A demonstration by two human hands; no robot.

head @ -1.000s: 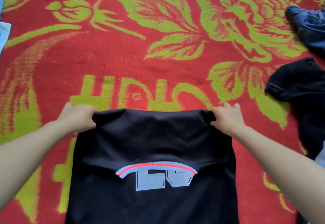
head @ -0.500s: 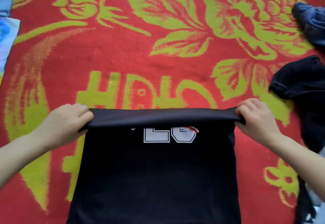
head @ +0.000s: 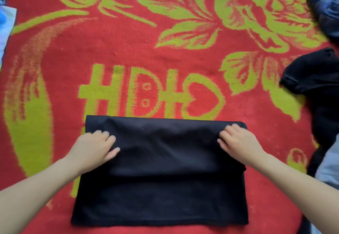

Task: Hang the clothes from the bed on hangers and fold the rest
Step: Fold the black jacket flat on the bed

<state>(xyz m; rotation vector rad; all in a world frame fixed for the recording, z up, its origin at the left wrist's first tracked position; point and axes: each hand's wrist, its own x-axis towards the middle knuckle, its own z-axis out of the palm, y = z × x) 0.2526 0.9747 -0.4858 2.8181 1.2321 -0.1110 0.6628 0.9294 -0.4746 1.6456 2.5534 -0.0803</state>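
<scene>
The shirt (head: 161, 178) is laid lengthwise from left hand (head: 95, 149) to right hand (head: 238, 142). Both are rested on its folded flap, fingers bent; whether pinching cannot be told.

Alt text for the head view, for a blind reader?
Both hands rest on a black garment folded on a red floral blanket, the left hand near its left edge, the right hand near its right. More dark clothes lie far right.

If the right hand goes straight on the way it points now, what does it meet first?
The right hand would cross only the black shirt under it, then its folded far edge; beyond, probably the red blanket.
</scene>
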